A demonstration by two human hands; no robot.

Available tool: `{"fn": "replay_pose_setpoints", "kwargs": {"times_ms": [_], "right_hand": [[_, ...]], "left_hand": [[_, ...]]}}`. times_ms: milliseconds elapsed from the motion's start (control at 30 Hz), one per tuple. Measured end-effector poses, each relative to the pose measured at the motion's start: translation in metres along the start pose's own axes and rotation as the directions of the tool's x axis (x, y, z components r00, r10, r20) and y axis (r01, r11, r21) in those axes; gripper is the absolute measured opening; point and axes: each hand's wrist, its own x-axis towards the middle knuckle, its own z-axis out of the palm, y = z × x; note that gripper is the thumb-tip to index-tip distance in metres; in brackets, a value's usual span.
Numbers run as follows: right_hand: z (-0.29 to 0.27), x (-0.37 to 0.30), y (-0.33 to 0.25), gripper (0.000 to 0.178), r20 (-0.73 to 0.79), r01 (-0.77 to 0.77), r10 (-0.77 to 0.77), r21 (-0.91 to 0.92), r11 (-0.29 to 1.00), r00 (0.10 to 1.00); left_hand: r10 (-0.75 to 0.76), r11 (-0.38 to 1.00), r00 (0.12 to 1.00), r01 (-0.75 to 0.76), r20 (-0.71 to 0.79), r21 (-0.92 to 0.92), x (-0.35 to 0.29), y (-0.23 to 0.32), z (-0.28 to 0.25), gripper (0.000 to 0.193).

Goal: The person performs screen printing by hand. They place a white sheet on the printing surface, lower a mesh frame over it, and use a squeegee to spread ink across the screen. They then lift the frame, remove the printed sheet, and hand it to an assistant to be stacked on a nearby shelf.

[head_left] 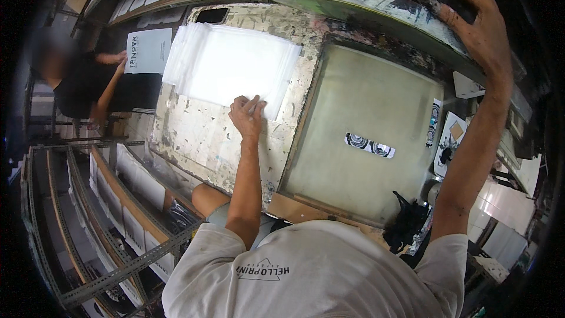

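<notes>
White sheets (235, 65): 1 loose stack, flat on the paint-chipped table (200, 135), left of the greenish panel (365, 100). Left hand (247, 116): fingers curled at the sheets' near edge, can't tell if pinching. Right hand (485, 38): thumb and fingers spread across the paint-smeared frame (353, 0), grip unclear. 1 co-worker (79, 88) at left holds a printed sheet (147, 53).

Smooth, thin sheets (241, 65) (plastic, perhaps), rough, flaking tabletop (200, 123), matt metal shelf frame (126, 267).
</notes>
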Motion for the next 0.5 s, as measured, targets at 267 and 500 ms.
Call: {"fn": "replay_pose_setpoints", "kwargs": {"times_ms": [267, 500], "right_hand": [[-0.001, 0.000, -0.005, 0.055, -0.001, 0.008, -0.008, 0.047, 0.999, 1.000], [-0.030, 0.011, -0.061, 0.039, 0.165, -0.142, 0.098, 0.280, 0.949, 0.981]], "left_hand": [[-0.081, 0.945, 0.987, 0.032, -0.137, -0.324, 0.036, 0.005, -0.003, 0.008], [0.341, 0.934, 0.839, -0.249, 0.424, -0.257, 0.023, 0.120, -0.030, 0.050]]}}
